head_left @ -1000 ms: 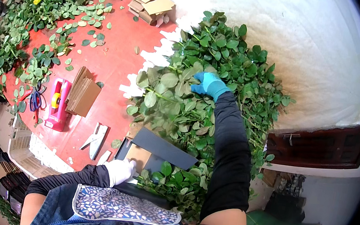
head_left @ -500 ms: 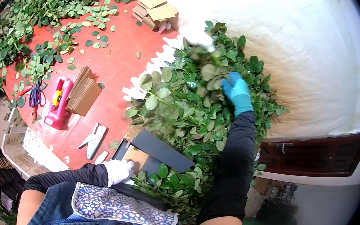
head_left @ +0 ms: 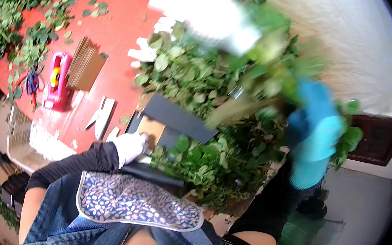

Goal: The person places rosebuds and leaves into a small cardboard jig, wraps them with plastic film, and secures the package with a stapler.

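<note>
My left hand [head_left: 130, 149], in a white glove, grips the near left side of an open black box [head_left: 165, 137]. Its fingers curl beside a brown cardboard piece [head_left: 151, 128] lying in the box. Leafy green stems [head_left: 196, 156] stick out by the box's right end. On the right, my right hand [head_left: 315, 128] wears a blue glove and is closed on a bunch of leafy stems [head_left: 271, 68], smeared by motion. A blurred white wrap [head_left: 210, 14] shows at the bunch's far left end. Some of the fingers are hidden.
A heap of leafy bunches [head_left: 188, 75] with white ends lies beyond the box. On the red table [head_left: 122, 39] are a pink tape dispenser [head_left: 58, 81], cardboard pieces [head_left: 86, 65], a grey stapler-like tool [head_left: 100, 117] and scissors [head_left: 33, 82]. A plastic basket [head_left: 19, 138] stands at the table's edge.
My right hand has swung right and nearer, lifting the leafy bunch off the heap. My left hand stays at the box. The whole view has shifted slightly.
</note>
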